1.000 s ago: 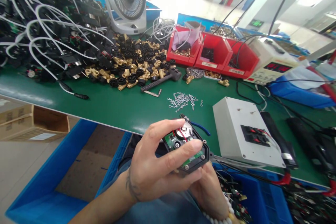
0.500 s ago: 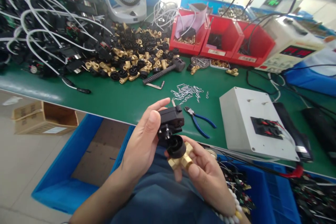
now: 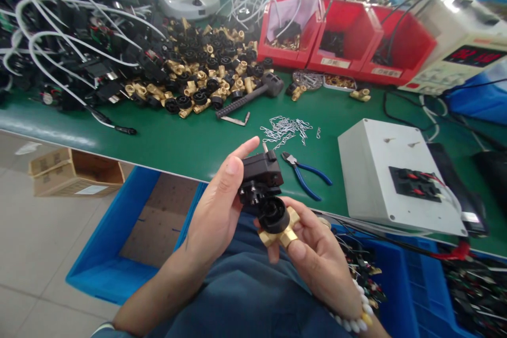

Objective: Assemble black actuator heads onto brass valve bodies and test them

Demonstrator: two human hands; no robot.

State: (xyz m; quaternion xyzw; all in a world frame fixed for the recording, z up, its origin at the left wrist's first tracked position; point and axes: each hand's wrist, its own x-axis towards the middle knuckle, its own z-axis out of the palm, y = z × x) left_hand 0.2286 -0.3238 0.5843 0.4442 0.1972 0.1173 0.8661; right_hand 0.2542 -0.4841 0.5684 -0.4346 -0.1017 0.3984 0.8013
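Observation:
My left hand (image 3: 219, 200) is closed on a black plastic actuator housing (image 3: 262, 171) with a thin metal pin standing up from its top. Between thumb and fingers, my right hand (image 3: 317, 245) grips a brass valve body (image 3: 279, 235) topped by a round black collar (image 3: 273, 215). The collar faces up toward the underside of the housing; whether the two parts touch I cannot tell. Beyond my hands lie blue-handled cutting pliers (image 3: 307, 174) and a scatter of metal spring clips (image 3: 285, 129).
Brass valves with black collars (image 3: 214, 74) are heaped behind a black hammer (image 3: 253, 96) and a hex key (image 3: 236, 120). Red bins (image 3: 344, 37) stand at the back. A grey switch box (image 3: 396, 169) sits right; a blue crate (image 3: 95, 253) is below left.
The view has shifted slightly. Both hands keep their hold, and the housing and valve stay close together with little visible movement between them.

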